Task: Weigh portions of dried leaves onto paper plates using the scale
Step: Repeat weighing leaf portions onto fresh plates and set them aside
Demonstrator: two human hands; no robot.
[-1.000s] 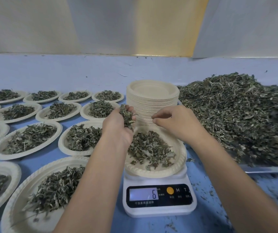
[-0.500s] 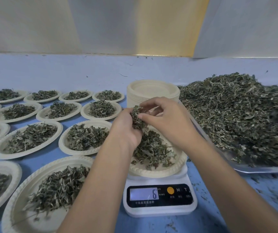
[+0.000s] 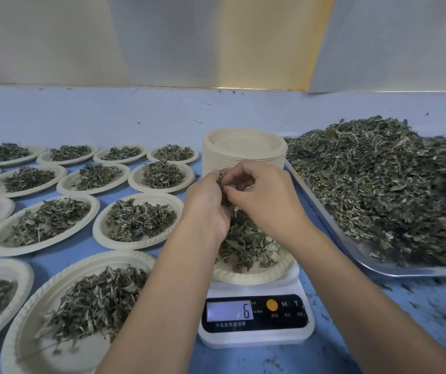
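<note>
Locate the clump (image 3: 223, 182) of dried leaves at scene centre, raised above the plate (image 3: 257, 275) on the scale (image 3: 255, 338). Note the grip: cupped in the curled fingers of the left hand (image 3: 205, 203), pinched from the right by the fingertips of the right hand (image 3: 262, 195). Note both hands meeting at the clump, clear of the plate rim below.

Treat as very light, loose and brittle. Expect no stiffness: crumbles under a squeeze, sheds flakes, drifts if dropped from height. Take hold with a soft pinch at the top of the clump, a few leaves at a time. Release low over the pile (image 3: 246, 247) on the plate. Avoid leaning on plate or platform during a reading.

Read the display (image 3: 228, 311): 6. No target value in view. Judge the portion as under way, probably in fine adjustment by pinches.

Find the stack (image 3: 243, 147) of empty plates just behind the hands, beside the left rim of the tray (image 3: 324, 211). Find the heap (image 3: 391, 179) of bulk leaves on that tray, right of the scale. Find the filled plates (image 3: 135, 220) in rows to the left, near to far, on the blue table (image 3: 108, 122). Note loose crumbs (image 3: 416, 306) on the table, near right.
</note>
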